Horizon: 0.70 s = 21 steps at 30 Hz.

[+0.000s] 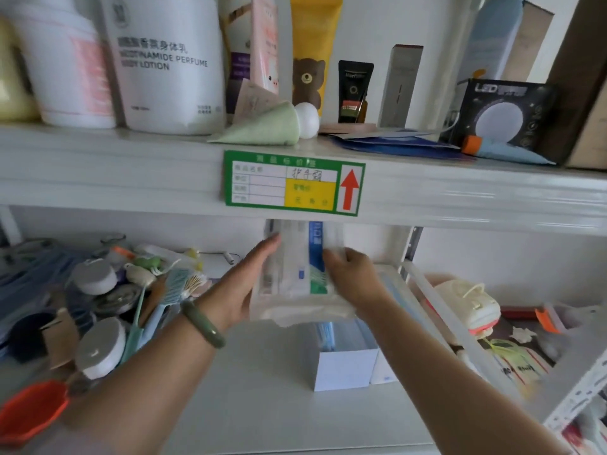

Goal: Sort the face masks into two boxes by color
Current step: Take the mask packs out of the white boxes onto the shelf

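Your left hand (241, 285) presses flat, fingers straight, against the mask packet (289, 284); your right hand (356, 277) grips its opposite edge.

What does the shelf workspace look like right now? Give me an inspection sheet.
Surface: white lower shelf.
Job's things: wrapped mask pack held above the open white box, which has blue masks inside.
Clutter: combs and round tins on the left; yellow respirator on the right.
Grips: left hand flat against the pack; right hand curled round its edge.
Cables: nothing seen.
Surroundings: upper shelf with lotion bottle, LED box, green price label.
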{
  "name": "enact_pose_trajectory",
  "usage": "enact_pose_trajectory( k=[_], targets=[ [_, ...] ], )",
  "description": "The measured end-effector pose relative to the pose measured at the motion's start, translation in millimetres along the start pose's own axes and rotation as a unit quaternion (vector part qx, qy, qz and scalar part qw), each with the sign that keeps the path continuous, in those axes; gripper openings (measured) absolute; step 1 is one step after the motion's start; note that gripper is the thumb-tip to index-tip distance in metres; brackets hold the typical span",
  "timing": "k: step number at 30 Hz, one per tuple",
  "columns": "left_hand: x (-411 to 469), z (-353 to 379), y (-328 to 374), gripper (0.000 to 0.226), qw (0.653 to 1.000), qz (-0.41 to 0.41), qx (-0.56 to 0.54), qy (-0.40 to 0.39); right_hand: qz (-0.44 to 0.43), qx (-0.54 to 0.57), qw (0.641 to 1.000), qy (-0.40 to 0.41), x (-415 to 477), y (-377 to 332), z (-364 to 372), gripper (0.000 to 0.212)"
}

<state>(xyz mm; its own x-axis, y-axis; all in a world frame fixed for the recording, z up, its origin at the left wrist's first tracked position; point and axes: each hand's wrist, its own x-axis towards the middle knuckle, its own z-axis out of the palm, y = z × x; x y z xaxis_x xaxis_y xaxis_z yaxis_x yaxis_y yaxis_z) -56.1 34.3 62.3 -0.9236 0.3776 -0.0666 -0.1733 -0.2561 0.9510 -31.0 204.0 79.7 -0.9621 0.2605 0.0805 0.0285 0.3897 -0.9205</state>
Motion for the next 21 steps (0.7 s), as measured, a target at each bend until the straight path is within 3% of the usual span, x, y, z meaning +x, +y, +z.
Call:
enact_pose_trajectory(
  k=[2,4,7,9,12,15,19,21],
  targets=[
    [-3,-12,0,0.043,0.998,0.002,0.056,0.038,0.005,0.02,0.998,-0.052,0,4,19,0.025],
    [-3,-27,-10,0.046,0.995,-0.018,0.076,0.064,0.038,0.067,0.99,-0.117,2,10,32,0.04],
    [-4,-48,-30,0.035,0.988,-0.039,0.113,0.095,0.018,-0.057,0.987,-0.151,9,28,47,0.072],
    [-2,-63,-49,0.049,0.985,-0.052,0.116,0.114,-0.004,-0.11,0.99,-0.091,13,37,44,0.068],
    [-5,-80,-82,0.066,0.966,-0.091,0.207,0.123,-0.025,-0.123,0.991,0.037,23,48,21,0.044],
    [-3,-90,-109,0.109,0.952,-0.115,0.243,0.147,-0.016,-0.213,0.969,0.126,33,63,-7,0.039],
    [6,-86,-109,0.102,0.936,-0.097,0.277,0.192,0.127,-0.381,0.905,0.14,37,85,-46,0.055],
    [12,-85,-111,0.099,0.932,-0.096,0.289,0.196,0.195,-0.386,0.895,0.107,38,98,-58,0.064]
  ],
)
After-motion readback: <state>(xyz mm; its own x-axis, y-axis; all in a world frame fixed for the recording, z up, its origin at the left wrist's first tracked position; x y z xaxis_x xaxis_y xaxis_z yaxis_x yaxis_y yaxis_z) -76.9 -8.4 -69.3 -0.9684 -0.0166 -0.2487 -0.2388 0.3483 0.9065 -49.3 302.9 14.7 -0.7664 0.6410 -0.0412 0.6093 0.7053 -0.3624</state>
